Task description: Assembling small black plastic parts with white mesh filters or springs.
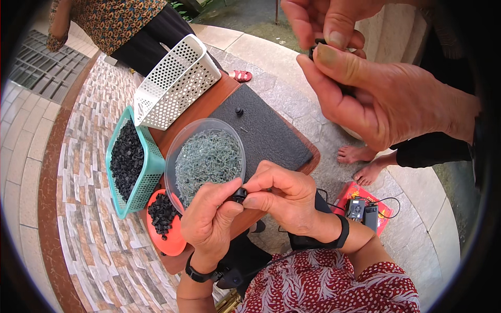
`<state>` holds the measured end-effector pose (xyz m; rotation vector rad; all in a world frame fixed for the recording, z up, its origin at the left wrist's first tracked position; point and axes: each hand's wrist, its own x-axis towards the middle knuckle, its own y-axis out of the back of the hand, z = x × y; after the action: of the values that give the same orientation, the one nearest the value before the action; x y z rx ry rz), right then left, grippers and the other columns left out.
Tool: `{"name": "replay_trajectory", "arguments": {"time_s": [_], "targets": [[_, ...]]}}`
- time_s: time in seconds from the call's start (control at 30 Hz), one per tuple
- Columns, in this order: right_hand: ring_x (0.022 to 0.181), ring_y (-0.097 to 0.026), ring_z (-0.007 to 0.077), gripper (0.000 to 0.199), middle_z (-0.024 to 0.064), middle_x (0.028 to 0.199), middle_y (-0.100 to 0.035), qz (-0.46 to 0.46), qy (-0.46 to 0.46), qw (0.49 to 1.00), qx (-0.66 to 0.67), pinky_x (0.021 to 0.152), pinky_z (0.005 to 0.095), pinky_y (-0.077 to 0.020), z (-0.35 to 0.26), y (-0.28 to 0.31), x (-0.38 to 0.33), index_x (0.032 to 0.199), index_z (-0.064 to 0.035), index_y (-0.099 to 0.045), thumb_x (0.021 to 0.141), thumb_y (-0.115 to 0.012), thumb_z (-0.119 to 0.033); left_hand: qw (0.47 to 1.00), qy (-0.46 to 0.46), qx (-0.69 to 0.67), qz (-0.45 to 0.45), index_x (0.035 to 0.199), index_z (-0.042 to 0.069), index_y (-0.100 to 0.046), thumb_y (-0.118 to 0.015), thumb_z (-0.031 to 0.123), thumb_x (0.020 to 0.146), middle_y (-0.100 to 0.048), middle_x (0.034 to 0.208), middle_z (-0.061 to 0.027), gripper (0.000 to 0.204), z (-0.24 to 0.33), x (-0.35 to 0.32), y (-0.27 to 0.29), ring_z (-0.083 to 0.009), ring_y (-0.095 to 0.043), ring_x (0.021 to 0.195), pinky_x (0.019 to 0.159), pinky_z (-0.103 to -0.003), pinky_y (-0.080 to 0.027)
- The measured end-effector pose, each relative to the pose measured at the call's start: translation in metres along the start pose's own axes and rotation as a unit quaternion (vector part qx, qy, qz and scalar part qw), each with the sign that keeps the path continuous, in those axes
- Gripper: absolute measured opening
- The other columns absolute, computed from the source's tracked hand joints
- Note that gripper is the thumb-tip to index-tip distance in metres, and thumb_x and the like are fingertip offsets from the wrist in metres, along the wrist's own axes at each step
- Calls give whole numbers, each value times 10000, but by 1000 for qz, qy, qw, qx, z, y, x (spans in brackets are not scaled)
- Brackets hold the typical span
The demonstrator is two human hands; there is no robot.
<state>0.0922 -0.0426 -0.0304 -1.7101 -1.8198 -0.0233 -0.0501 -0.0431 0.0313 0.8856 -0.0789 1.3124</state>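
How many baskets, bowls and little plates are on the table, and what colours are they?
White basket: 1
Teal basket of black pieces: 1
Clear bowl of grey-green pins: 1
Orange plate of black pieces: 1
Total: 4

What my fingers and the edges keep from view

The small black part (239,195) is mostly covered by my left fingers (228,189) and right fingers (257,200), so its shape can't be told. At 1 o'clock another person's hands (376,88), cut by the top edge, hide a black piece (315,50). The grey-green bits (209,156) in the clear bowl (168,166) are too small to identify.
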Motion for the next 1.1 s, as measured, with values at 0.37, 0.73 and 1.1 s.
{"name": "replay_trajectory", "arguments": {"time_s": [0.37, 0.73, 1.1], "targets": [[686, -517, 156, 142, 56, 813, -619, -2, 53, 998, -31, 598, 269, -415, -1, 2, -4, 905, 7, -614, 776, -673, 2, 996, -62, 64, -10, 951, -19, -643, -691, 242, 764, -624, 787, -88, 324, -5, -1, -2, -202, -555, 626, 552, -281, -423], [669, -515, 167, 155, 61, 795, -611, -21, 67, 995, -64, 589, 276, -413, 0, -4, -6, 907, -1, -617, 769, -686, -11, 997, -57, 32, 27, 950, -38, -637, -664, 240, 796, -625, 792, -94, 319, -14, -12, -1, -182, -547, 632, 551, -275, -412], [685, -515, 92, 125, 22, 738, -594, -29, -51, 997, 58, 590, 231, -422, 9, -6, -5, 853, 1, -648, 749, -713, -22, 998, -30, 41, 43, 953, -44, -635, -653, 228, 821, -612, 797, -95, 303, -14, -19, 1, -185, -538, 650, 574, -274, -416]]}}
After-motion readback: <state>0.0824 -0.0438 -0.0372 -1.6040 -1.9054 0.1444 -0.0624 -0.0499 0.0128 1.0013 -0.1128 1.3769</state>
